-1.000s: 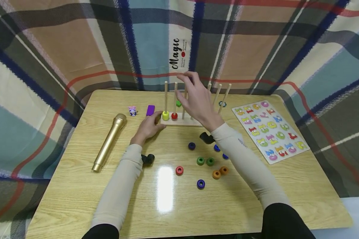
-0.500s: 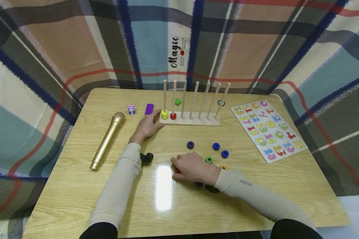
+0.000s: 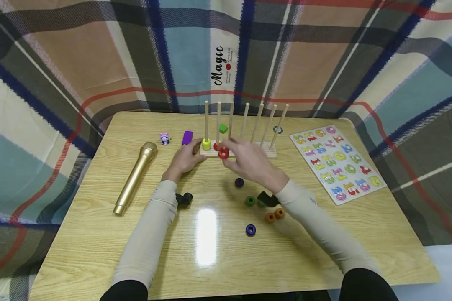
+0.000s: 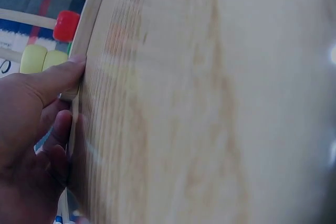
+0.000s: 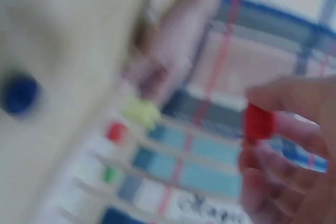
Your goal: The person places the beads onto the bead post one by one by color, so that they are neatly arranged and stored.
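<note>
Head view: right hand [image 3: 250,161] pinches a red ring [image 3: 223,154] between fingertips just in front of the peg rack [image 3: 265,154], while left hand [image 3: 186,159] presses relaxed fingers against the rack's left end.

Counter [image 3: 98,234]: pale wood-grain, glossy, lamp glare. Peg rack [image 3: 245,153]: bare matt wood. Red ring [image 3: 223,154]: smooth painted, probably wood. Microphone [image 3: 134,178]: shiny gold metallic. Backdrop [image 3: 98,58]: woven plaid cloth. Sleeves [image 3: 147,238]: matt beige fabric.
</note>
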Demonstrator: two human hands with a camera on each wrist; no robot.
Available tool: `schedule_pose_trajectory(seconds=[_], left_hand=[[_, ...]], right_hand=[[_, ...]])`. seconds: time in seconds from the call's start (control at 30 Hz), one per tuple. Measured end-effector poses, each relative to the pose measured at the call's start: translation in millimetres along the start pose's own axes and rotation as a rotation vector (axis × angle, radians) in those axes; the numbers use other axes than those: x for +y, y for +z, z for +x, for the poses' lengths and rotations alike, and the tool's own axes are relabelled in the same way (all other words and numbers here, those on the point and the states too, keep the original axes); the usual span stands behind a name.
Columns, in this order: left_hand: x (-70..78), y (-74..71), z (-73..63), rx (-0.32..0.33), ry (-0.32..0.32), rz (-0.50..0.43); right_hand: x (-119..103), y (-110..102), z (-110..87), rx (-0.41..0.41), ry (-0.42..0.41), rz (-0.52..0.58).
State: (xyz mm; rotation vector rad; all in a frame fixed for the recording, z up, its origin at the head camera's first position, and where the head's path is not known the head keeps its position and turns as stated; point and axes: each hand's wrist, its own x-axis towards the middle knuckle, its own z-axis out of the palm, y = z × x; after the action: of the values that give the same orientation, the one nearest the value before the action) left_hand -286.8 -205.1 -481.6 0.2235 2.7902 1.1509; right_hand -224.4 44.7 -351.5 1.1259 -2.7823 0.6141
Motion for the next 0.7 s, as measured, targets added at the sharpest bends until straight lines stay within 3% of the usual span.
schedule_pose_trajectory(seconds=[0.13, 0.23, 0.43, 0.7], left_hand=[[0.6, -0.5, -1.0, 0.002, 0.000, 0.002], [2.1, -0.3, -1.9, 0.007, 0.000, 0.003], [2.9, 1.5, -2.8, 0.013, 0.001, 0.008], [2.5, -0.1, -2.5, 0.020, -0.006, 0.017]], right_hand=[[12, -32, 38.1, 0.219, 0.057, 0.027], [17, -43, 59.5, 0.302, 0.098, 0.026], [21, -42, 82.1, 0.260, 0.147, 0.000], [23, -36, 90.3, 0.213, 0.190, -0.034]])
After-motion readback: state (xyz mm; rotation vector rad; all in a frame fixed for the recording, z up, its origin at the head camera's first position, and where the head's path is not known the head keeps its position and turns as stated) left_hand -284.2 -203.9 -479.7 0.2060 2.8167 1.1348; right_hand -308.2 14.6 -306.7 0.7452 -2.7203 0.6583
